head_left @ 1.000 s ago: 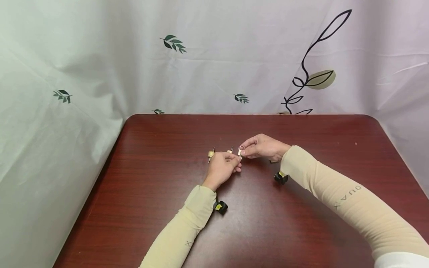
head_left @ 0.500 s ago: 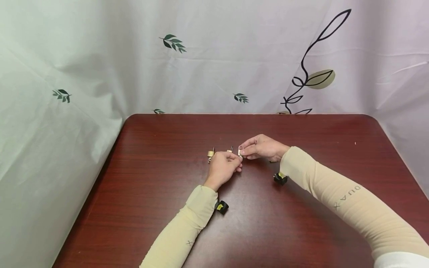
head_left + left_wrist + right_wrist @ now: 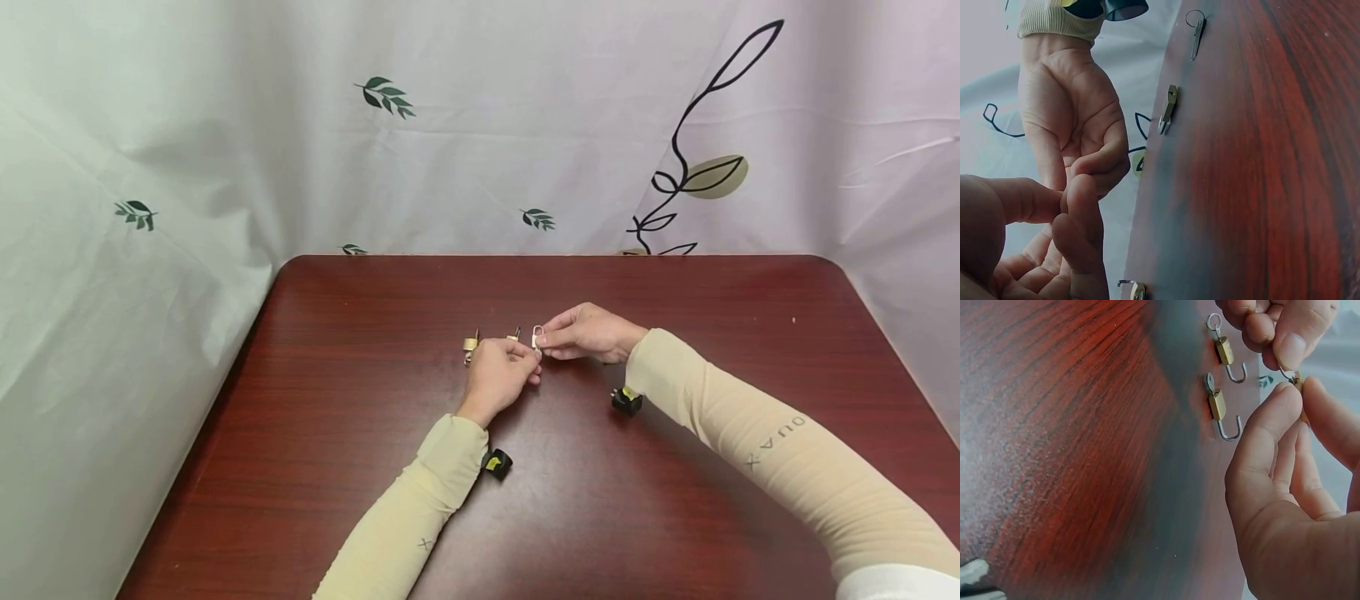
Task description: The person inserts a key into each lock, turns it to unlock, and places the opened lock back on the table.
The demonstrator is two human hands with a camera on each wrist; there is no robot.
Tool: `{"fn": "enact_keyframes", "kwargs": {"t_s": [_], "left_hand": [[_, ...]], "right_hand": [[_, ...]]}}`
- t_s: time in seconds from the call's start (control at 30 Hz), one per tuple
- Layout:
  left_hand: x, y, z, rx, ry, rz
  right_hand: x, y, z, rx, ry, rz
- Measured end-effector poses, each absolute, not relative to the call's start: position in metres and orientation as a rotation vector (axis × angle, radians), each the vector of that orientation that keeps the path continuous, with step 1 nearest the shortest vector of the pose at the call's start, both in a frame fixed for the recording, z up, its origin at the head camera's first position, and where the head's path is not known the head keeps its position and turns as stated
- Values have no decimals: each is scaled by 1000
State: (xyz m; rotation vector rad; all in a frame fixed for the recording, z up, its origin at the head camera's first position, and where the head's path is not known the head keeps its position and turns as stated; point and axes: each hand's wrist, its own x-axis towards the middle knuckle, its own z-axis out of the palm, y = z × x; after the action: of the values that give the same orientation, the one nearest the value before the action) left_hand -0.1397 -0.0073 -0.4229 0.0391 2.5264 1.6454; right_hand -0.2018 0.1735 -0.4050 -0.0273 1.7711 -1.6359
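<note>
Above the table, my right hand (image 3: pixel 592 332) pinches a small brass padlock (image 3: pixel 537 341) by its body, shackle pointing up. My left hand (image 3: pixel 498 375) meets it from below, thumb and finger pinching the key at the padlock's lower end. Part of a thin key ring (image 3: pixel 1285 374) shows at the left fingertips in the right wrist view; the key itself is mostly hidden. Two other padlocks, one (image 3: pixel 1221 350) and another (image 3: pixel 1217 405), lie beyond the left hand with shackles swung out and keys in them.
Near the right hand lie another brass padlock (image 3: pixel 1169 106) and a loose key (image 3: pixel 1197 39) on a ring, seen in the left wrist view. The dark red wooden table (image 3: pixel 360 467) ends at a patterned cloth backdrop (image 3: pixel 465 167). Blurred metal pieces (image 3: pixel 979 578) show at the right wrist view's corner.
The held padlock has turned from slightly tilted to more upright, its shackle shifting a little left. Both hands keep their holds and have barely moved.
</note>
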Motion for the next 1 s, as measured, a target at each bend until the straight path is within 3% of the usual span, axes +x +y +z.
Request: {"fn": "enact_keyframes", "kwargs": {"t_s": [1.0], "left_hand": [[-138,-3,-424,94,2742,1395]], "right_hand": [[-203,174,-406,-70,1831,-1537]]}}
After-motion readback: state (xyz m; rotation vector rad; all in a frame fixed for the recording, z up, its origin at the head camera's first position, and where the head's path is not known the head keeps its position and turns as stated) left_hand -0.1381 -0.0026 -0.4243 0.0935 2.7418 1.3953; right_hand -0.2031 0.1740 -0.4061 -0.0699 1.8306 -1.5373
